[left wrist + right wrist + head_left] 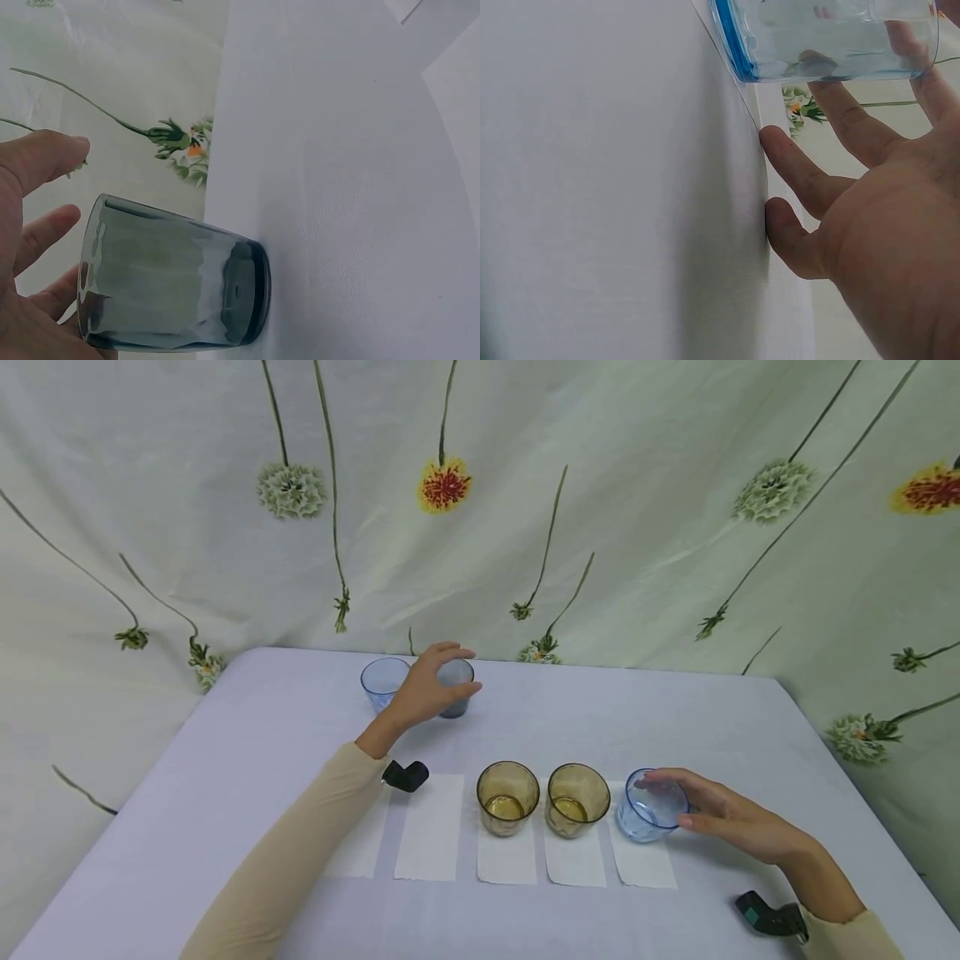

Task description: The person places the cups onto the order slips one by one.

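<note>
At the back of the table my left hand (431,689) is spread around a grey glass (454,690). In the left wrist view the thumb stands apart from this grey glass (165,277), and some fingers are behind its rim. Just left of that hand, partly covered by it, is a light blue glass (382,681). My right hand (750,814) holds another blue glass (647,810) at its rim, thumb on the near side and fingers on the far side. Through the blue glass (832,37) fingertips show. Two amber glasses, a left one (507,800) and a right one (577,802), stand beside it.
Several white paper pieces lie in a row, among them one bare sheet (429,827) left of the amber glasses. A white cloth covers the table (570,918). Behind it hangs a flower-patterned curtain (637,527). Black wrist devices (406,776) sit by both cuffs.
</note>
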`<state>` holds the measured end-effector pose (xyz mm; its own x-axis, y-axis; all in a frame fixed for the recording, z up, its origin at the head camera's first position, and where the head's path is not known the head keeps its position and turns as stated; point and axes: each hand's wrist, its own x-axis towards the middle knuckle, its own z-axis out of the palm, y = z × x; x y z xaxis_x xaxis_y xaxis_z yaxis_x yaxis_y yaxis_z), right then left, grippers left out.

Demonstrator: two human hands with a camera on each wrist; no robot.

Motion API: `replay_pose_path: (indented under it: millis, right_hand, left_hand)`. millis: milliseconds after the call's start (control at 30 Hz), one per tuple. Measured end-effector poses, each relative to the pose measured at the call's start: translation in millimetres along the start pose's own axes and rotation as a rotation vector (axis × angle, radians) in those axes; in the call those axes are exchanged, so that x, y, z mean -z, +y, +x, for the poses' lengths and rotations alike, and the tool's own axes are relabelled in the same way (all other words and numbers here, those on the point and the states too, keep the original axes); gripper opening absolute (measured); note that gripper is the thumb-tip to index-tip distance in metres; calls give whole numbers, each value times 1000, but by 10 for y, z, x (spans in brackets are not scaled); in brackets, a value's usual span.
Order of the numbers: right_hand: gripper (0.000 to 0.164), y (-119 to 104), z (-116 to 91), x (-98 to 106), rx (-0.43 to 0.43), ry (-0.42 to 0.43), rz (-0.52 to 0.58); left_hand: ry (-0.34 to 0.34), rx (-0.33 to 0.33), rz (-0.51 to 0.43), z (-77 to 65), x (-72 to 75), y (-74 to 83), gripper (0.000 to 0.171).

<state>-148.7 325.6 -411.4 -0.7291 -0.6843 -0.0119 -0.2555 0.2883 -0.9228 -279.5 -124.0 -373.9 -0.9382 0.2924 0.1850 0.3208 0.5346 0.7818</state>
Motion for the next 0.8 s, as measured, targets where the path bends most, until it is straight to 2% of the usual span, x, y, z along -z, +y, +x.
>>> replay_pose_path:
  millis: [533,800]
  right_hand:
    - [53,-6,6,6,24,-9,-8]
    - [53,-14,4,3,-3,4,-6]
  left_hand:
    - [3,18,18,28,-42,-39,55]
    - [-2,18,18,34,-45,-31,56]
